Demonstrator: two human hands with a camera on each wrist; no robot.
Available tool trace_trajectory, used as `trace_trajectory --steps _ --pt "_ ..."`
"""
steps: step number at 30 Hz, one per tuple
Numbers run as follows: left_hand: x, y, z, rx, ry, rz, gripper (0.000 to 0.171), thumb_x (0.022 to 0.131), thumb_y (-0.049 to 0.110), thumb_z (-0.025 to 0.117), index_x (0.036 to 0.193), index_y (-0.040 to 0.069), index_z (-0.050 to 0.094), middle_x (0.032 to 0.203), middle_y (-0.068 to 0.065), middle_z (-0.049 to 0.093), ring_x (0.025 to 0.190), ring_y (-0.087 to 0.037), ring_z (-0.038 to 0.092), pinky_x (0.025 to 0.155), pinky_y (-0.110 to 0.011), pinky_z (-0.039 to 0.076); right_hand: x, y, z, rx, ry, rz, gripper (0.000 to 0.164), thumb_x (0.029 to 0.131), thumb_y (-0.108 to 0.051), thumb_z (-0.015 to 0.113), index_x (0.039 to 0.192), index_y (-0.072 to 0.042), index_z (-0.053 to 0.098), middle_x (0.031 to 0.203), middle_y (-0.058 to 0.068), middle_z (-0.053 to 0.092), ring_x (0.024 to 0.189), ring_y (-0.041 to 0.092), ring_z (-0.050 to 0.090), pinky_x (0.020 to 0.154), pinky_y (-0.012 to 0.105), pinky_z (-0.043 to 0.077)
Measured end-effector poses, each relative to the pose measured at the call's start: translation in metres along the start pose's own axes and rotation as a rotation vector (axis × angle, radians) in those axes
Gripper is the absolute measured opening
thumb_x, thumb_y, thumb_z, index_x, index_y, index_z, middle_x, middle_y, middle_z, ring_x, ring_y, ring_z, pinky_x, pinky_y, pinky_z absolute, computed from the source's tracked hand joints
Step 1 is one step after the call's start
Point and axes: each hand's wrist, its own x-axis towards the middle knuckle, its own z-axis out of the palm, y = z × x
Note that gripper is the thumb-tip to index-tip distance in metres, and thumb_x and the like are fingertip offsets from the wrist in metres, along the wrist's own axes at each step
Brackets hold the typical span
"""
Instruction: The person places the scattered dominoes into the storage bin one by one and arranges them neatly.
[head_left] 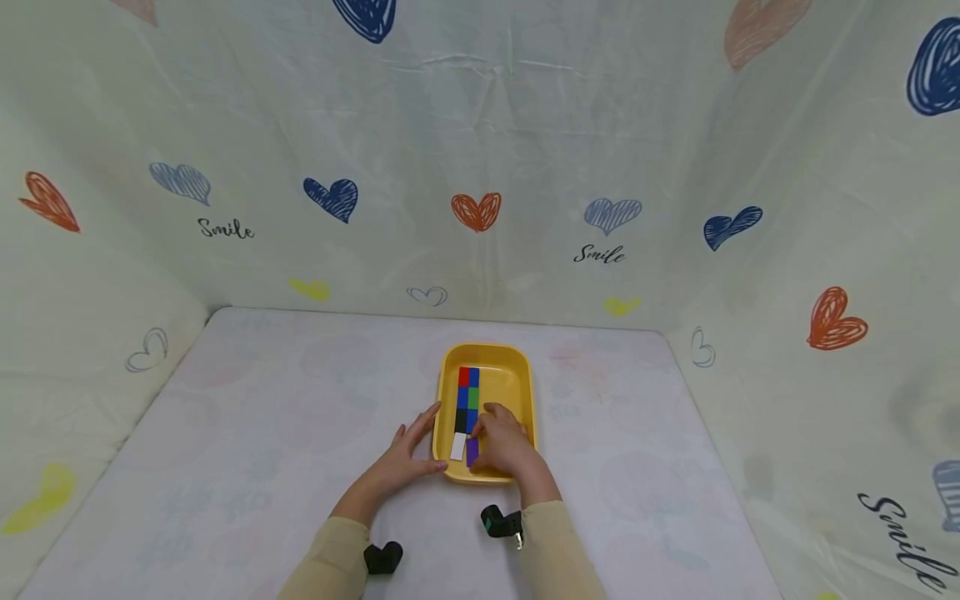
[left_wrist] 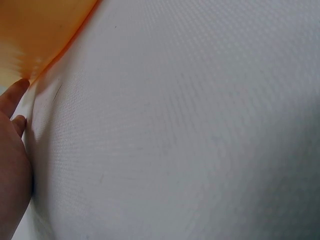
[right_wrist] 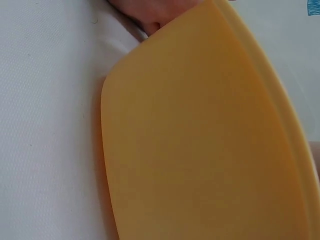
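A yellow tray (head_left: 522, 375) holds two side-by-side columns of small coloured blocks. On the left are a red block (head_left: 464, 377), a blue one, a dark one (head_left: 461, 420) and a white block (head_left: 458, 447). The right column has blue and green pieces, with a purple block (head_left: 472, 452) at its near end. My right hand (head_left: 506, 446) reaches into the tray and pinches this purple block between thumb and finger. With spread fingers, my left hand (head_left: 401, 462) touches the tray's left side and near corner. The left wrist view shows its fingertip at the tray wall (left_wrist: 45, 30).
The tray stands on a white-covered table (head_left: 262, 433). A pale curtain (head_left: 540, 150) printed with hearts rises behind and on both sides. Black wrist devices (head_left: 383, 558) sit at both cuffs. The tray's outer wall (right_wrist: 200, 125) fills most of the right wrist view.
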Motion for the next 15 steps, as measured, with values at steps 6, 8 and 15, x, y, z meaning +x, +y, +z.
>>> trace_trajectory --steps 6,8,15 --pt "-0.0017 0.002 -0.0005 0.01 -0.003 0.009 0.098 0.075 0.045 0.081 0.155 0.039 0.024 0.154 -0.005 0.036 0.148 -0.032 0.0 0.114 -0.056 -0.009 0.0002 -0.0018 0.0002 0.0 0.009 0.006 0.038 0.066 -0.021 0.091 0.089 -0.018 0.061 0.148 0.015 0.037 0.137 0.035 0.03 0.111 0.06 0.02" --pt "-0.0022 0.0024 -0.0006 0.011 -0.005 0.014 0.099 0.075 0.046 0.081 0.155 0.038 0.024 0.154 -0.006 0.036 0.148 -0.032 0.0 0.115 -0.055 -0.01 0.0003 -0.0019 0.0007 -0.007 0.014 0.003 0.038 0.066 -0.022 0.091 0.089 -0.018 0.061 0.148 0.015 0.038 0.137 0.035 0.03 0.111 0.06 0.021" --pt "-0.003 0.0022 -0.0002 0.009 -0.008 0.027 0.099 0.075 0.045 0.081 0.155 0.037 0.024 0.154 -0.008 0.036 0.148 -0.034 0.0 0.115 -0.056 -0.009 -0.0003 -0.0025 0.0005 -0.018 0.022 -0.006 0.039 0.065 -0.022 0.091 0.089 -0.018 0.061 0.146 0.016 0.04 0.136 0.035 0.032 0.11 0.059 0.023"
